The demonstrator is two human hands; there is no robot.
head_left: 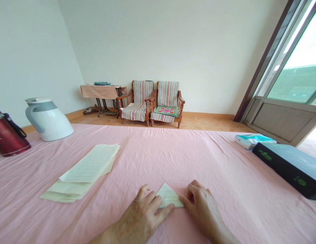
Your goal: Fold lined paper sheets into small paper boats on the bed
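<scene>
A small piece of lined paper (pixel 169 195), folded to a triangle with its point facing away from me, lies on the pink tablecloth (pixel 170 156). My left hand (pixel 144 213) covers its left corner, with the thumb along the near edge and the fingers curled on the paper. At the right corner, my right hand (pixel 200 203) pinches the paper between thumb and curled fingers. Both hands hide the ends of the triangle. To the left of my hands rests a stack of lined paper sheets (pixel 89 164), loosely fanned out.
A white and grey jug (pixel 52 120) and a red flask (pixel 11 135) stand at the left. On the right lie a black box (pixel 287 169) and a tissue pack (pixel 253 139). Beyond the table are two wooden chairs (pixel 181 101) and a cloth-covered sewing table (pixel 101 92).
</scene>
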